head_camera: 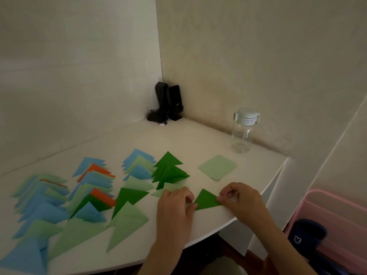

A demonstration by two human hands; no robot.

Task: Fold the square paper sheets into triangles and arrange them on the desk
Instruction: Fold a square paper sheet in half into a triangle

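Observation:
A dark green paper triangle lies flat near the desk's front right edge. My left hand presses its left corner with curled fingers. My right hand pinches its right corner. Behind it stands a column of overlapping dark green triangles. A stack of light green square sheets lies unfolded to the right. Rows of overlapping blue, light green and orange triangles cover the left of the white desk.
A clear water bottle with a pale lid stands at the back right. Two black speakers sit in the wall corner. Beyond the desk's right edge stands a pink rack with a dark blue item.

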